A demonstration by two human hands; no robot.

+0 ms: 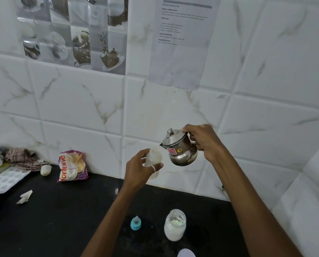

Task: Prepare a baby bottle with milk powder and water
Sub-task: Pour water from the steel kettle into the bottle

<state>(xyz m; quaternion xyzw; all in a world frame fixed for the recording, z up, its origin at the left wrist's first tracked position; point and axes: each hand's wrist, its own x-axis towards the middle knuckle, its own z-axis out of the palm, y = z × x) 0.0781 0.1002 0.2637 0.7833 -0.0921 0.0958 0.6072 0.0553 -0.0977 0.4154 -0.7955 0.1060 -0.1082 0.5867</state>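
Nearest the camera: a pale rounded lid-like object at the bottom edge, cut off by the frame; identity unclear. Just beyond it on the black stone counter stands a clear glass jar of white powder, open, with a teal and grey bottle teat with its ring beside it to the left.

The task's object, a translucent plastic baby bottle, is held in the air above the counter, open mouth up and tilted toward the spout. The left hand is wrapped closed around its body. The right hand is clamped on the handle of a small lidded stainless steel kettle, tipped so the spout sits at the bottle mouth. No stream is discernible; fill level cannot be read.

Risks, as judgement:
- Narrow mouth, both items unsupported: small drift of either hand would send water over the left fingers or the counter.
- Kettle lid is loose-looking; a steeper tilt could drop it.
- Spilled water near the open jar would clump the powder.
- Overfilling, since the level is hard to see through the hand.

Count: bottle 1, kettle 1, jar 1, teat 1, purple printed food pouch 1, white ice tray 1, crumpled paper scrap 1.
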